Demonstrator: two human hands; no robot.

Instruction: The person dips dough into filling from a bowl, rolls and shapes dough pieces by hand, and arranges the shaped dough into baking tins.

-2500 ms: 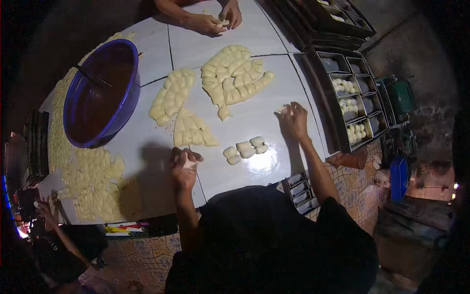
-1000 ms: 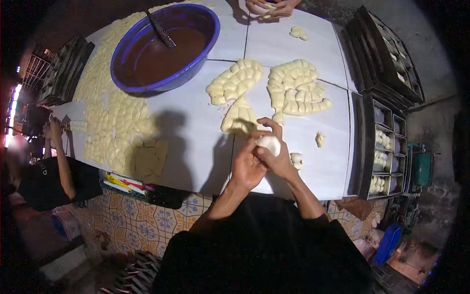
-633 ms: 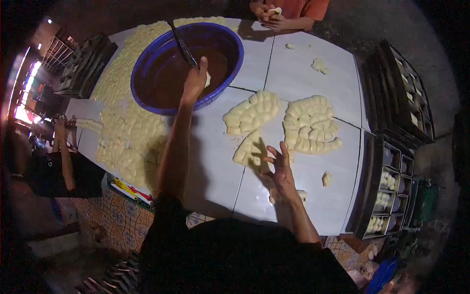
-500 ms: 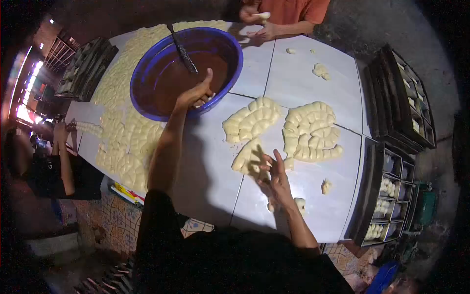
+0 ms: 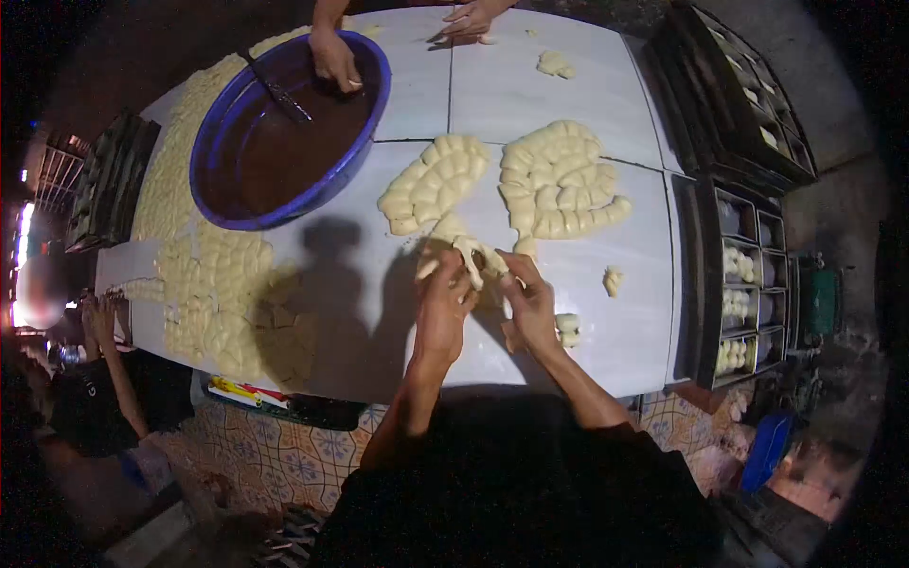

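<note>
In front of me a piece of dough [image 5: 466,248] is stretched between my two hands. My left hand [image 5: 442,317] pinches its left side, and my right hand [image 5: 532,308] grips it on the right with the thumb inward. Just beyond my fingers lie two flat clusters of pale dough pieces, a left cluster [image 5: 437,185] and a larger right cluster [image 5: 561,180]. Small dough balls [image 5: 567,329] sit beside my right wrist, partly hidden by it.
A blue basin [image 5: 365,142] of brown liquid holds a dark-handled tool [image 5: 275,90]; another person's hand [image 5: 336,62] reaches in. Dough pieces [image 5: 227,284] cover the left side. Metal tins [image 5: 739,312] with dough balls stand at right. A second co-worker's hands [image 5: 98,320] are far left.
My left hand has left the basin's rim and come to the dough beside my right hand; both now grip a piece. The co-worker across has put a hand into the basin. The view has shifted.
</note>
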